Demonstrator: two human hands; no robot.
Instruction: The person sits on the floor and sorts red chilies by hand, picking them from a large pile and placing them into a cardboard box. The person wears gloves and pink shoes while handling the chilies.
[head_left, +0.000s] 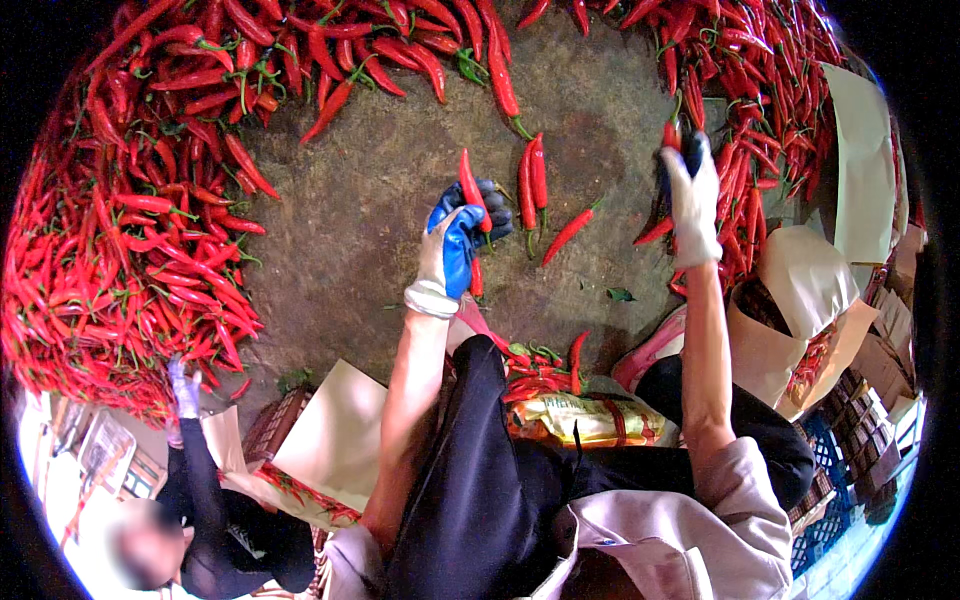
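My left hand (457, 240), in a white work glove with a blue coated palm, grips a red chili pepper (471, 187) that points upward. Part of another red pepper (476, 277) shows just below that hand. At the right, my gloved right hand (691, 202) is blurred at the edge of a pepper heap (750, 150). Its fingertips are around a red pepper (671, 135) with a green stem. On the concrete floor (360, 225) between my hands lie two peppers side by side (531, 180) and a single slanted one (570, 234).
A large chili heap (150, 247) curves along the left and top. By my legs are a small pepper pile (536, 375) and a yellow plastic package (592, 420). Paper-lined baskets stand right (772, 322) and lower left (330, 435). Another person's gloved hand (184, 386) touches the left heap.
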